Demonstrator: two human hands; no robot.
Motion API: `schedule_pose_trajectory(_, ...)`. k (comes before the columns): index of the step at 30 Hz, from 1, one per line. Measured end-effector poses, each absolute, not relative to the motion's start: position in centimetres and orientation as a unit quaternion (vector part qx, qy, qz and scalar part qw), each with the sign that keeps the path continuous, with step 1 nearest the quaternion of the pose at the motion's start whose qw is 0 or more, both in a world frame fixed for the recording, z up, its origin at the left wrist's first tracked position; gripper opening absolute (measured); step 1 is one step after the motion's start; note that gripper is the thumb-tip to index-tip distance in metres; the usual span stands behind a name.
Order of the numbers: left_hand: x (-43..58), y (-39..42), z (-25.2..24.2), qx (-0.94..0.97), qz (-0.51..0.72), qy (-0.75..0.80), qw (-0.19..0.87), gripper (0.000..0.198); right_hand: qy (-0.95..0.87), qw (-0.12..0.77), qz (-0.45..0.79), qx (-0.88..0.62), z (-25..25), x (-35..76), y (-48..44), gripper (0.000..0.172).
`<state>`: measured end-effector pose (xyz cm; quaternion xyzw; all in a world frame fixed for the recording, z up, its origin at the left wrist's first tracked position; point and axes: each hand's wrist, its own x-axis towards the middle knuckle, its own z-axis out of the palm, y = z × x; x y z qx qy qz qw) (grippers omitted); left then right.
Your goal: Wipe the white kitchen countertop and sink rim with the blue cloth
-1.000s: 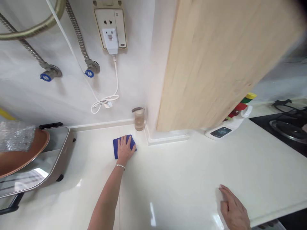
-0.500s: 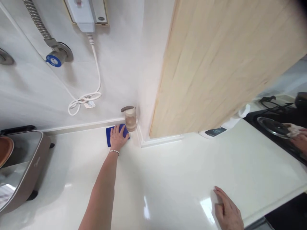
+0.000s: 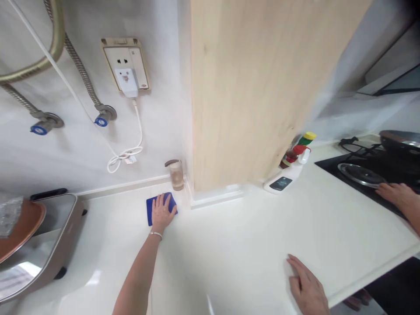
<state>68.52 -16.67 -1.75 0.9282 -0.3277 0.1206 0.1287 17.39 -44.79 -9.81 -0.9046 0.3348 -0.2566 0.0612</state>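
My left hand [image 3: 161,211] lies flat on a folded blue cloth [image 3: 150,215], fingers spread, pressing it against the white countertop [image 3: 223,245]. A bracelet circles that wrist. Just beyond the cloth, a clear jug [image 3: 177,176] with a brownish handle or lid piece stands in the wall corner, apart from my fingers. My right hand [image 3: 306,284] rests near the counter's front edge, fingers loosely extended, with nothing visible in it.
A wooden cabinet side [image 3: 243,96] juts over the counter. At left sits an electric pan [image 3: 70,232] with items inside. A white bottle [image 3: 278,183] and seasoning bottles stand right. Another person's hand [image 3: 398,197] touches a glass lid [image 3: 359,174] by the stove.
The view has shifted, showing more wall fittings and seasoning bottles. My left hand and the cloth have slid slightly back from the wall. The white cloth under the other person's hand no longer shows.
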Motion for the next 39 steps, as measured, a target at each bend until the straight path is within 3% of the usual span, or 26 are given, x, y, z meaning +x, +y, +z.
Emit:
schedule_pose_trajectory(13,50.6,-10.2,-2.2,0.903,0.051,-0.401,0.15,0.065,0.308,0.051,-0.315,-0.896,-9.1,18.6,-43.9,0.05)
schedule_pose_trajectory(18,52.6,-9.2,0.0,0.894,-0.037,-0.407,0.185,0.047,0.308,0.045,-0.329,-0.891,-8.8,18.8,-43.7,0.046)
schedule_pose_trajectory(25,57.2,-10.4,3.2,0.906,-0.099,-0.392,0.122,0.039,0.301,0.054,-0.344,-0.888,-9.0,19.0,-43.8,0.047)
schedule_pose_trajectory(31,58.6,-10.8,4.7,0.9,-0.162,-0.395,0.084,0.021,0.305,0.058,-0.352,-0.883,-9.1,19.2,-43.8,0.045)
schedule_pose_trajectory(39,59.0,-10.8,5.9,0.892,-0.226,-0.379,0.097,0.027,0.3,0.068,-0.362,-0.88,-9.7,19.3,-44.0,0.045)
